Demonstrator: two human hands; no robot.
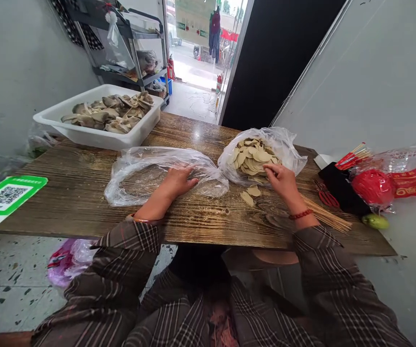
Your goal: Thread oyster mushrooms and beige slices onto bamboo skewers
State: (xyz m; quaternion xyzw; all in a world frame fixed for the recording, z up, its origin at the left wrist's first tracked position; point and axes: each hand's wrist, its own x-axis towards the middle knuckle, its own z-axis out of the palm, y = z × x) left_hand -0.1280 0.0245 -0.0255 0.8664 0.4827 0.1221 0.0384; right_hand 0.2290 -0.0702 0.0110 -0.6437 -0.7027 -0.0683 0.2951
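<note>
My left hand (179,183) lies palm down on a crumpled clear plastic bag (128,188) spread on the table, thumb held apart and fingertips partly behind the film. At the right edge of a second, opened plastic bag (287,144), my right hand (282,180) has its thumb and forefinger drawn together beside a heap of thin beige oval slices (253,156). Whether a slice is between those fingertips cannot be made out. A few loose slices (247,198) rest on the wood just in front of that bag.
A white tub (99,140) of oyster mushrooms (110,113) stands at the back left of the wooden table (201,221). Thin wooden skewers (329,217), red scissors (326,195) and a black holder (348,193) are at right. A green QR-code sign (7,197) lies left.
</note>
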